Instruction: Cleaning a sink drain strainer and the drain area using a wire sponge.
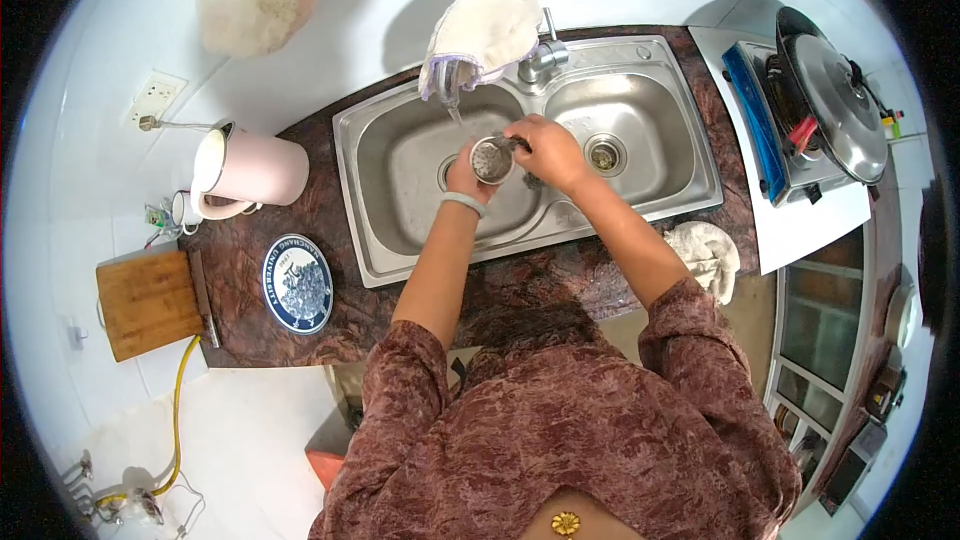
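Note:
My left hand (469,172) grips a small round cup (492,161) over the left bowl of a double stainless steel sink (405,240). The cup's mouth faces up, and greyish contents or residue show inside. At its rim, my right hand (551,154) pinches a small dark thing, too hidden by the fingers to name. A dark clump (532,180) lies or hangs just below that hand; which of the two I cannot tell. Above the left bowl is the tap's spout (448,82), partly covered by a cream cloth (487,22). Whether water runs from it is unclear.
A pink kettle (259,169), a blue-and-white plate (298,284) and a wooden cutting board (148,306) are at the left. A rag (705,255) lies by the sink's front right corner. Farther right, a gas stove (795,180) holds a pan with a metal lid (840,105).

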The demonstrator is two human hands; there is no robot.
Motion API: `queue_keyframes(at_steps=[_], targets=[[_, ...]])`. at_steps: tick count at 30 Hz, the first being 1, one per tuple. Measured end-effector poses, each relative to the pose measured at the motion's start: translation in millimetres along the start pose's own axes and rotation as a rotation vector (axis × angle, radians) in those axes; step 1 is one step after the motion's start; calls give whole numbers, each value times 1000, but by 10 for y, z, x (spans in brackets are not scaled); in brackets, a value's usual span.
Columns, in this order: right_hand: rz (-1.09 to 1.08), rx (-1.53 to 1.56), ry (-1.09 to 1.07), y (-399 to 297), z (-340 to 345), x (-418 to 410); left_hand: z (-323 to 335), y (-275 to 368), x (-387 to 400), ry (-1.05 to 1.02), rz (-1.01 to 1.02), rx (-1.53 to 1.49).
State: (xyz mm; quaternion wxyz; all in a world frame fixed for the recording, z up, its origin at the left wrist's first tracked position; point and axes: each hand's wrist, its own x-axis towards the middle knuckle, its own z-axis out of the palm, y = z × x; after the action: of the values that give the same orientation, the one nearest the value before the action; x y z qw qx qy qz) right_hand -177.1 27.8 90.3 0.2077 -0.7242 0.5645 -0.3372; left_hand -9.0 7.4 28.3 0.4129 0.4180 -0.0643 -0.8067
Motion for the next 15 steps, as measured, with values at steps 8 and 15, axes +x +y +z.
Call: queue_keyframes(at_steps=[8,15], targets=[[300,251,-109,401,107,-409,-37,206,87,-115,111,-147],[450,545,24,471,198,-574,-13,196,242,-291,94,-257]])
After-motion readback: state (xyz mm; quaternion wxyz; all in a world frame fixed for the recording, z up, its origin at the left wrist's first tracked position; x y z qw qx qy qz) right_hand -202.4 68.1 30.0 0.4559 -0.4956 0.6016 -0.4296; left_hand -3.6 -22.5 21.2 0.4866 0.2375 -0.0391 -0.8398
